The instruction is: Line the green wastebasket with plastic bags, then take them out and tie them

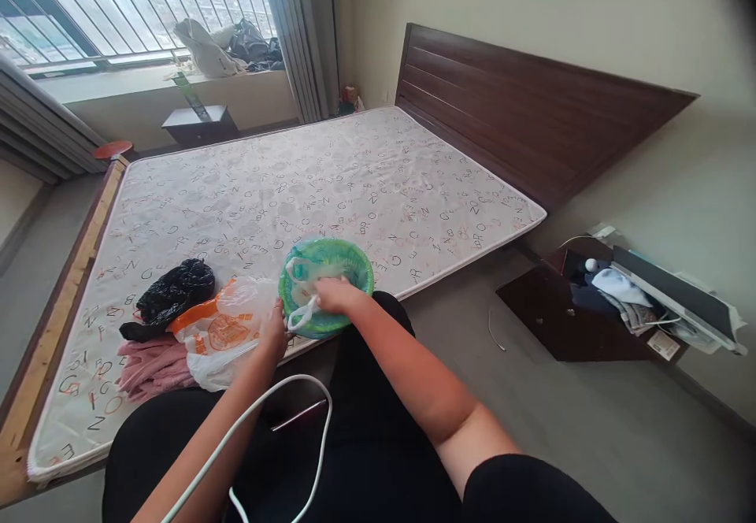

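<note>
Green basket: I see it by the near edge of the mattress (319,184); the basket (368,269) has a thin plastic bag (302,314) with white loops in it
Right hand: this hand (339,294) is inside the basket; I can't tell if its fingers grip
Left hand: this hand (276,330) is at the basket's left side; its grip is unclear
Beside it: orange-and-white bag (227,330), black bag (177,294), pink cloth (154,369)

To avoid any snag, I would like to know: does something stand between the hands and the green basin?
Nothing visible does. The left hand is at the rim of the green basin; the right hand reaches inside, at a plastic bag. The white cable loops apart from them.
</note>
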### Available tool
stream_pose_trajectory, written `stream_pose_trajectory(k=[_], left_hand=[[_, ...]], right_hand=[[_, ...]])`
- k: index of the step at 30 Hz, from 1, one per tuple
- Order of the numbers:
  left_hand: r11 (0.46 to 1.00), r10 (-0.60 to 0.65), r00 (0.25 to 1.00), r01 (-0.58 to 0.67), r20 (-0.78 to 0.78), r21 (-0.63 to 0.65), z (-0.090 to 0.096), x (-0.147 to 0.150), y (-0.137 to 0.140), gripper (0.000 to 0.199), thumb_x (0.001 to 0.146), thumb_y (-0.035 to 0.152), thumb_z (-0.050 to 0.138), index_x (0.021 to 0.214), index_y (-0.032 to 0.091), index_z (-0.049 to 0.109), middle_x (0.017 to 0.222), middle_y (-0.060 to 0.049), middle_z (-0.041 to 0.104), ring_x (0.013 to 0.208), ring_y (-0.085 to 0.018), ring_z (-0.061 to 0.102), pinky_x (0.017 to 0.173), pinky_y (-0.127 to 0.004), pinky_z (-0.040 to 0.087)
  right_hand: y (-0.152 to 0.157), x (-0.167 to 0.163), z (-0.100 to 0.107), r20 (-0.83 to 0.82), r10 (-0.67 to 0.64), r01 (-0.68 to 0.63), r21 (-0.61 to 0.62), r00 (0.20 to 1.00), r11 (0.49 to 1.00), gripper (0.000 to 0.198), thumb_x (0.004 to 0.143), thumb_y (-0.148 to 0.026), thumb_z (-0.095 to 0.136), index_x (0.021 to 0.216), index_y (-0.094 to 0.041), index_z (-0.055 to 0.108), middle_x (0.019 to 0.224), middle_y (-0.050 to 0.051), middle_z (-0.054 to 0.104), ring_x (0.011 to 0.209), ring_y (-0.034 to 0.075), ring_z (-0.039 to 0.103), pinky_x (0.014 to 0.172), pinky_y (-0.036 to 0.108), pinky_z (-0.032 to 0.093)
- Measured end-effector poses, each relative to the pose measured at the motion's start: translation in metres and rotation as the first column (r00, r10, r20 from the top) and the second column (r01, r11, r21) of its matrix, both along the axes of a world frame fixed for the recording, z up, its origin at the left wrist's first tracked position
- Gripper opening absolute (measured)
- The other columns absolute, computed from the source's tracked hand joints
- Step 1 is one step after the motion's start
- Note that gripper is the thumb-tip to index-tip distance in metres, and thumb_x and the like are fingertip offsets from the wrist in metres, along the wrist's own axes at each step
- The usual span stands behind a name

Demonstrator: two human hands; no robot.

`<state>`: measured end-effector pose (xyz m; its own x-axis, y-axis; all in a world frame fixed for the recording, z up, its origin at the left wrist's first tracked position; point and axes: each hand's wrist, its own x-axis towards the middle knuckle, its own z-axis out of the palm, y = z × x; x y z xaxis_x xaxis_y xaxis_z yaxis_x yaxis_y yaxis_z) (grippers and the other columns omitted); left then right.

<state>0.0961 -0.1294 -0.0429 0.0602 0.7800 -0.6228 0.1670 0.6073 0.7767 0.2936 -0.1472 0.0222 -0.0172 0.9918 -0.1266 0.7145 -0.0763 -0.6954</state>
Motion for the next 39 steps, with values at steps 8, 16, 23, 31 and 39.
stream_pose_trajectory(k=[8,16,23,31,39], left_hand=[[0.944,0.328,0.855,-0.288,0.401,-0.160,-0.022,0.003,-0.004,0.017,0.088,0.017,0.068,0.105,0.017,0.065,0.088,-0.003,0.072,0.065,-0.014,0.068,0.064,-0.026,0.058],[0.903,0.233,0.912,-0.332,0.338,0.273,0.031,-0.003,0.002,0.041,0.075,0.039,0.084,0.104,0.014,0.072,0.089,-0.002,0.072,0.071,-0.012,0.064,0.068,-0.024,0.054],[0.829,-0.004,0.972,0.134,-0.233,0.544,0.066,-0.011,-0.006,0.053,0.084,0.054,0.069,0.117,0.013,0.078,0.106,-0.011,0.078,0.092,-0.025,0.069,0.083,-0.034,0.053],[0.722,0.020,0.579,0.555,-0.815,0.412,0.101,-0.038,-0.009,0.040,0.097,0.047,0.052,0.107,0.021,0.079,0.094,-0.013,0.079,0.090,-0.031,0.070,0.077,-0.036,0.046],[0.797,0.124,0.924,0.124,-0.362,0.591,0.097,-0.015,-0.022,0.045,0.087,0.056,0.060,0.095,0.015,0.076,0.078,-0.006,0.073,0.073,-0.021,0.065,0.069,-0.030,0.046]], right_hand=[[-0.041,0.005,-0.025,0.172,0.296,-0.307,0.037,0.939,0.951,0.078,0.090,-0.059,0.074,0.156,-0.025,0.048,0.155,0.015,0.055,0.137,0.035,0.058,0.110,0.046,0.052],[-0.030,-0.011,-0.030,0.125,0.433,-0.401,-0.218,0.893,0.890,0.071,0.096,-0.060,0.066,0.159,-0.033,0.049,0.127,0.012,0.076,0.117,0.034,0.071,0.100,0.046,0.056],[-0.005,-0.025,-0.037,0.088,0.211,-0.206,-0.059,0.974,0.977,0.036,0.110,-0.039,0.047,0.117,-0.016,0.073,0.113,0.012,0.075,0.101,0.024,0.067,0.089,0.033,0.052],[0.027,-0.050,-0.053,0.336,0.113,-0.127,0.018,0.935,0.992,0.040,0.111,-0.034,0.043,0.146,-0.017,0.053,0.149,0.020,0.054,0.136,0.034,0.049,0.106,0.048,0.047],[0.034,-0.069,-0.085,0.278,0.390,-0.269,-0.386,0.878,0.882,0.033,0.101,-0.037,0.069,0.127,-0.016,0.066,0.126,0.009,0.068,0.108,0.022,0.070,0.092,0.043,0.062]])
